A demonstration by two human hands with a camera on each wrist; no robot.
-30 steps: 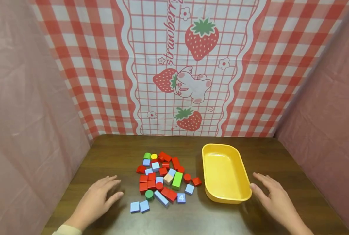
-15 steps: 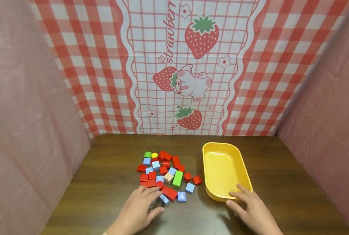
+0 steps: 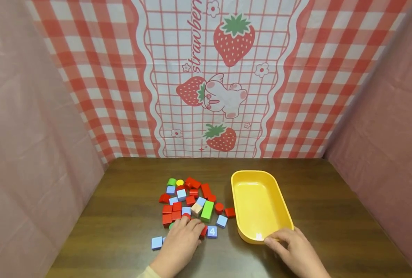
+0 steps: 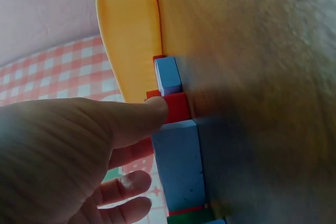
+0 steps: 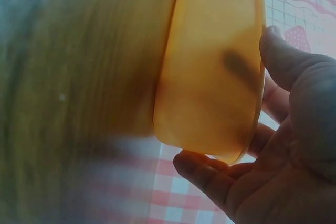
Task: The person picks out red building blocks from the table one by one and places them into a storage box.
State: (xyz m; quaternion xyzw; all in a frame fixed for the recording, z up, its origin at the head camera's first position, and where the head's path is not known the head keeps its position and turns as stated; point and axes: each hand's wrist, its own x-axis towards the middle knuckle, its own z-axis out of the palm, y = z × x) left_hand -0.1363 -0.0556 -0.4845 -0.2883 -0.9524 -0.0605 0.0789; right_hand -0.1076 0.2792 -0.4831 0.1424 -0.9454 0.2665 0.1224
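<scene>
My left hand [image 3: 181, 242] reaches over the near side of a heap of toy blocks, fingers bent down onto them. In the left wrist view its thumb overlaps a red block [image 4: 177, 107] beside a long blue block [image 4: 178, 166]. The index fingertip is hidden behind the blue block, so whether it pinches anything is unclear. My right hand [image 3: 294, 249] grips the near right corner of a yellow plastic tray [image 3: 236, 210], thumb at the rim and fingers around the outside. The tray's inside shows no blocks.
The heap also has a green block [image 3: 207, 211], a plain wooden cube [image 3: 196, 209], a blue cube marked 4 [image 3: 212, 231] and several red pieces. A pale blue cube [image 3: 156, 243] lies nearest the front. Behind the brown table [image 3: 122, 200] hangs a strawberry-print cloth [image 3: 206, 96].
My left hand has come in from the left and lowered onto the blocks. My right hand has moved left and taken hold of the tray, which has shifted slightly left towards the blocks.
</scene>
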